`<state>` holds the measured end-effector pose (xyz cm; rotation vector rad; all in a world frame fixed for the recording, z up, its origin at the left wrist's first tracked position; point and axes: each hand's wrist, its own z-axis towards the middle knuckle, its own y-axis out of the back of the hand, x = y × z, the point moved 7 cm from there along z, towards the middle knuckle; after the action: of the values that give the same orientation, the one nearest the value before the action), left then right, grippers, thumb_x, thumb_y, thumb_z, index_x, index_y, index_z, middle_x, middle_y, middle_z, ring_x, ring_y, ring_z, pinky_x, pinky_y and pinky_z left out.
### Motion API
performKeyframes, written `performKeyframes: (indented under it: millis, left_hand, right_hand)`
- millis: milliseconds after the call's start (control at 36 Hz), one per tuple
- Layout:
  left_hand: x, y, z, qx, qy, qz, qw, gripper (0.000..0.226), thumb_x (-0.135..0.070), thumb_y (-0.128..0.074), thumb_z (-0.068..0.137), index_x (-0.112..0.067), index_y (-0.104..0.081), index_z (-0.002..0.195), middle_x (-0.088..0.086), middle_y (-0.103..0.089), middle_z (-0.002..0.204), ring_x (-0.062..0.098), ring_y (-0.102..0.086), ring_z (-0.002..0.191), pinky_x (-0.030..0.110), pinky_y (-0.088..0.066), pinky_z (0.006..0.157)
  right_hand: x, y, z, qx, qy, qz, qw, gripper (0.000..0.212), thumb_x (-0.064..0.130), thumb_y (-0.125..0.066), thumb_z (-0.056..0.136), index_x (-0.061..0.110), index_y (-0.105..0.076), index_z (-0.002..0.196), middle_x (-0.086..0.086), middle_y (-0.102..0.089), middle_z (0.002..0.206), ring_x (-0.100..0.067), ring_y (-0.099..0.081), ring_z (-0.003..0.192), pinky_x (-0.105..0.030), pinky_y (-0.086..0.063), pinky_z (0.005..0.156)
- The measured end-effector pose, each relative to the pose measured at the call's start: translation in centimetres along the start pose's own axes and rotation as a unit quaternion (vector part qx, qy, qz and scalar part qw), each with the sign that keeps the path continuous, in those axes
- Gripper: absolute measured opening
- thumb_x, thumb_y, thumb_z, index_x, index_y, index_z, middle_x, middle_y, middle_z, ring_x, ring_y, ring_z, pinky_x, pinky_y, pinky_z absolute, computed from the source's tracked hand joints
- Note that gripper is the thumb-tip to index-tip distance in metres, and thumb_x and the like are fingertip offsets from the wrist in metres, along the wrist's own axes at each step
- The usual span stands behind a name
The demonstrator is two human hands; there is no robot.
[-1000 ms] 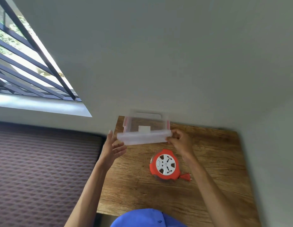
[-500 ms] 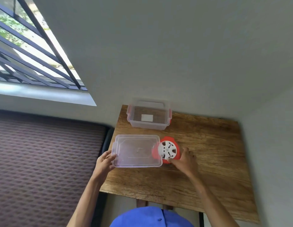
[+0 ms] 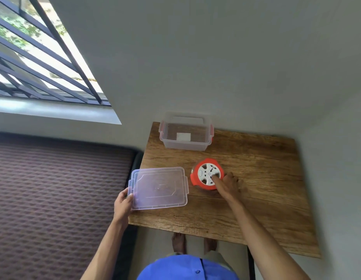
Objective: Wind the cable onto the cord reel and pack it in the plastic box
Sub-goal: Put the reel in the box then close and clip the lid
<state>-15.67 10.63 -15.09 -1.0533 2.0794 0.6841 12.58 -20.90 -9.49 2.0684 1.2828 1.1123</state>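
Reel (image 3: pixel 207 176) flat, sockets up; right hand (image 3: pixel 229 183) touching

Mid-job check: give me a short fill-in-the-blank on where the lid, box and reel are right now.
1. The left hand grips the clear plastic lid by its ____ edge.
2. The clear plastic box at the wooden table's far edge stands ____, without its lid.
3. The right hand rests on the round ____ and white cord reel.

Missing words: left; open; orange

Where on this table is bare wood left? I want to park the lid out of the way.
Free: the right half of the table, and the near strip below the lid. Crowded: the left side, with the plastic box, lid and cord reel under the right hand.
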Motion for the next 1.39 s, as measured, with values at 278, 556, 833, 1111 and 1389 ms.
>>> performKeyframes:
  millis: [278,556,833,1111,1389]
  left_hand:
    - [0.7,0.6,0.7,0.003,0.006,0.023,1.0,0.042,-0.001,-0.057,0.112,-0.002,-0.058,0.154,0.025,-0.068,0.143,0.035,-0.069,0.114,0.054,-0.059,0.099]
    - [-0.1,-0.1,1.7,0.0,-0.019,0.075,0.997,0.041,-0.005,-0.064,0.11,-0.004,-0.064,0.151,0.021,-0.07,0.143,0.04,-0.068,0.127,0.06,-0.059,0.106]
    - [-2.3,-3.7,2.5,0.006,-0.087,0.169,0.982,0.024,-0.009,-0.079,0.101,-0.008,-0.083,0.124,0.008,-0.082,0.109,0.023,-0.076,0.098,0.046,-0.065,0.094]
    - [-3.2,-5.9,4.4,0.012,-0.074,0.19,0.979,0.008,-0.008,-0.08,0.098,-0.013,-0.085,0.101,0.002,-0.083,0.096,0.023,-0.078,0.094,0.043,-0.064,0.088]
    - [-3.3,-6.2,6.2,0.008,-0.042,0.222,0.974,0.008,-0.016,-0.084,0.096,-0.022,-0.084,0.091,-0.006,-0.082,0.086,0.009,-0.077,0.079,0.014,-0.051,0.057]
  right_hand:
    - [1.7,-0.4,0.6,0.039,-0.033,0.104,0.993,0.075,0.052,-0.098,0.065,0.009,-0.075,0.123,-0.013,-0.075,0.126,-0.032,-0.068,0.122,-0.04,-0.052,0.105]
    - [0.3,2.5,2.1,0.01,-0.001,0.262,0.965,0.059,0.023,-0.094,0.079,0.006,-0.062,0.125,-0.014,-0.073,0.119,-0.036,-0.072,0.106,-0.042,-0.059,0.073]
    - [4.3,11.5,2.1,-0.076,0.125,0.37,0.917,0.05,0.045,-0.092,0.076,0.032,-0.063,0.114,0.0,-0.077,0.106,-0.014,-0.072,0.079,-0.017,-0.048,0.043]
    - [22.2,11.7,2.8,-0.075,0.428,0.027,0.9,0.058,0.032,-0.086,0.088,0.022,-0.063,0.14,-0.001,-0.072,0.131,-0.019,-0.068,0.115,-0.031,-0.056,0.1]
    - [25.6,3.6,7.9,0.067,0.361,0.028,0.93,0.052,0.023,-0.084,0.092,0.009,-0.066,0.139,-0.011,-0.072,0.133,-0.027,-0.067,0.121,-0.026,-0.052,0.096]
